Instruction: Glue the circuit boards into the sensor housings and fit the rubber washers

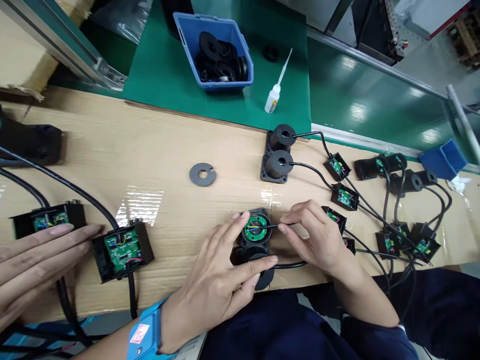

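Note:
In front of me sits a black round housing [269, 218] with a green ring-shaped circuit board [248, 231] in its open top; coloured wires run from its centre. My left hand [221, 280], wearing a blue wrist strap, grips this housing from the left, its fingers spread around the rim. A second black housing [267, 281] lies just below, partly hidden by that hand. From the right, my right hand [317, 232] pinches the black cable [273, 226] close to the board. Another black cable [290, 265] leaves the lower housing and passes under my right hand.
A flat notched black ring [194, 175] lies on the cardboard. Two black housings [277, 165] stand beyond, cabled to small boxed boards [345, 196]. Behind are a blue bin [225, 86] of black parts and a white bottle [272, 100]. At left, another person's hand [41, 260] touches boxed boards [122, 250].

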Motion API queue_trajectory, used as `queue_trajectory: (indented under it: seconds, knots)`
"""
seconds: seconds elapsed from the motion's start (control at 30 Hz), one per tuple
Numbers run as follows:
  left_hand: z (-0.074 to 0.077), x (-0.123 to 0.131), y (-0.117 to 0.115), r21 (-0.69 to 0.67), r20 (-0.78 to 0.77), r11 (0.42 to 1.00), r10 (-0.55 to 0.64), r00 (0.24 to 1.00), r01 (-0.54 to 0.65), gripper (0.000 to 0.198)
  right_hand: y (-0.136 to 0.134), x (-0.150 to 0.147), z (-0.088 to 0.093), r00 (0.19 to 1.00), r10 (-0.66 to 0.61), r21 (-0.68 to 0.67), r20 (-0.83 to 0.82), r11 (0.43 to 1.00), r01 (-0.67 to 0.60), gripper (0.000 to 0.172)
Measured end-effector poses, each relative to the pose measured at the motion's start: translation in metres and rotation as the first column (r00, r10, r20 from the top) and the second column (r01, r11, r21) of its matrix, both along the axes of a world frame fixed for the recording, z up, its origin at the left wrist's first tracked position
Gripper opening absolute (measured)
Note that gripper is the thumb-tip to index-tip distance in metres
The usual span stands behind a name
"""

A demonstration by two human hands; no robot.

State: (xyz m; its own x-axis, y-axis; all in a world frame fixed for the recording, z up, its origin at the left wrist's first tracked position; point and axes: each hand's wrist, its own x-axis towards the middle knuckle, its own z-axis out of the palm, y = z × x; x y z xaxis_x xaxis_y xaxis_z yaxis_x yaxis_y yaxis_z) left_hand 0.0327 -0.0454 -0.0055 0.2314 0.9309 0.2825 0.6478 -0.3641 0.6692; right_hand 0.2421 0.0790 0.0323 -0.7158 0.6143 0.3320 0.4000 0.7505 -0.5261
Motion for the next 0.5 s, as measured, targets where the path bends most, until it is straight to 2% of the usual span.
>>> queue_trajectory:
  seconds: [0.27,0.5]
  knots:
    - [-0.0044,-0.0031,0.0006,-0.008,0.037,0.999,-0.051,0.998,0.051,0.051,0.0026,-0.0022,0.0025,1.000,-0.011,-0.089,0.010,0.996,0.012,0.004]
    - [0.0027,-0.0064,0.0052,-0.047,0.034,0.996,-0.073,0.997,0.075,0.049,0.0050,-0.0015,0.0019,1.000,-0.025,-0.126,0.007,0.992,0.026,0.005]
